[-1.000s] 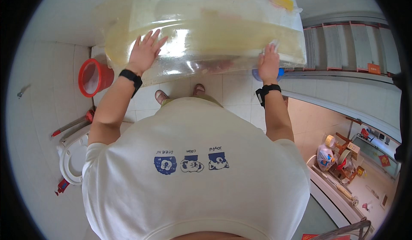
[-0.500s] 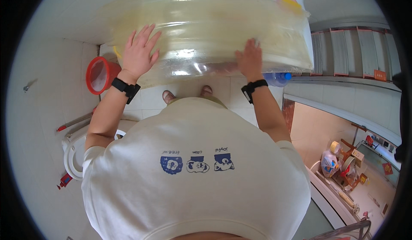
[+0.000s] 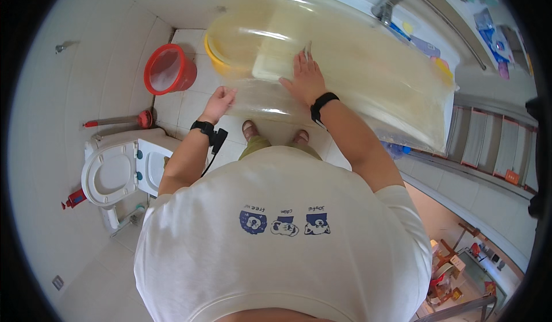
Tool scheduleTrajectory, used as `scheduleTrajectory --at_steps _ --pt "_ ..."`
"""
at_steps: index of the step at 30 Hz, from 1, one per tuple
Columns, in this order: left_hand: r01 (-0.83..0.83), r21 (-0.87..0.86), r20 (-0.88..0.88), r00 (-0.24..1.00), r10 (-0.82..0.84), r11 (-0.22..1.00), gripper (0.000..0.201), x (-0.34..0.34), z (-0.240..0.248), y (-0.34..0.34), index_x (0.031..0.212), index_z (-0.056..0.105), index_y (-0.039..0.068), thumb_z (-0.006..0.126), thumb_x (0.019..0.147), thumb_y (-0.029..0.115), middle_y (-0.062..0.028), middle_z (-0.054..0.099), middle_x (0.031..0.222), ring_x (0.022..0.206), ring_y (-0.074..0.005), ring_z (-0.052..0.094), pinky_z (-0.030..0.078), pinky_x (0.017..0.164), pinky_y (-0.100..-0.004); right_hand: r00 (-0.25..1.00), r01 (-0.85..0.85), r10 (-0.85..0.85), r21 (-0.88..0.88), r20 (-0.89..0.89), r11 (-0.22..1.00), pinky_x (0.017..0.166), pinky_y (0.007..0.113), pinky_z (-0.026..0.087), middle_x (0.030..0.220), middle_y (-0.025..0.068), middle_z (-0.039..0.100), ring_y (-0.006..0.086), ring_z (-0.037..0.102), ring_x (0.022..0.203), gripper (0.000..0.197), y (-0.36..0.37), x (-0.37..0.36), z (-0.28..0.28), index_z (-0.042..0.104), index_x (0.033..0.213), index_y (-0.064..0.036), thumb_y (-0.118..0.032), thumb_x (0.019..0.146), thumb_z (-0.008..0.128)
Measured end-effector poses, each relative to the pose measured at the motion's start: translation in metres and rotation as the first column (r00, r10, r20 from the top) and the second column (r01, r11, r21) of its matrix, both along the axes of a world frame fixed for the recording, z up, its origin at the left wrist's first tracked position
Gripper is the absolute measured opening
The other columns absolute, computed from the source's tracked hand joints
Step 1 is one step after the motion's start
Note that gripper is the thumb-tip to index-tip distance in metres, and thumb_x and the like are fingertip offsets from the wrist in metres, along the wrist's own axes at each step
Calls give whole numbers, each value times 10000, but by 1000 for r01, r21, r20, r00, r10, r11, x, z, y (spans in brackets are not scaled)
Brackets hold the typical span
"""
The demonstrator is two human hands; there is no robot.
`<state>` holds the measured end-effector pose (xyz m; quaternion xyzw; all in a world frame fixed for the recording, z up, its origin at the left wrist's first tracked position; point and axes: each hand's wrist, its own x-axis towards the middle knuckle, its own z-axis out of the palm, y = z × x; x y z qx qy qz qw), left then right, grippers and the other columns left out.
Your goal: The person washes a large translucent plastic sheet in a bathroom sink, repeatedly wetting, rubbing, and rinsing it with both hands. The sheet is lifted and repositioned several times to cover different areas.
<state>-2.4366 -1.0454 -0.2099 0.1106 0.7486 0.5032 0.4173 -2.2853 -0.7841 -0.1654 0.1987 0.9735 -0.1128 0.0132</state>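
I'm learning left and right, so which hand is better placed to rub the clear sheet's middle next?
Probably the right hand: it's spread farther over the clear sheet; the left hand is at its edge.

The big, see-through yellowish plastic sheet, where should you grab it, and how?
Probably the near left edge of that big, see-through yellowish plastic sheet, by the left hand, coming from the wearer's side. Pinch it between thumb and fingers: it looks thin, and that edge juts over the white tiled floor.
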Motion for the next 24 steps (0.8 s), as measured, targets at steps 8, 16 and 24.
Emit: scheduleTrajectory --at_steps 8,16,24 --pt "65 265 37 996 -78 962 180 1 -5 -5 945 549 68 537 976 245 6 565 761 708 -91 554 457 692 -225 758 -652 648 122 70 749 1172 407 175 1502 140 329 281 228 1423 764 -43 -104 11 323 1437 -3 -510 893 497" --pt "217 176 -166 968 -189 960 159 0 -21 -9 873 512 64 592 918 195 -26 560 735 686 -114 506 443 635 -285 811 -584 561 299 167 755 1152 403 241 1490 72 356 279 344 1359 545 17 -191 38 385 1418 -103 -299 917 470" --pt "255 290 -256 949 -182 922 178 -2 -29 -11 832 478 53 594 904 166 -35 508 711 677 -125 459 421 618 -305 796 -582 496 217 347 784 1141 416 255 1491 168 325 315 290 1388 585 8 -209 40 333 1424 -17 -282 930 497"
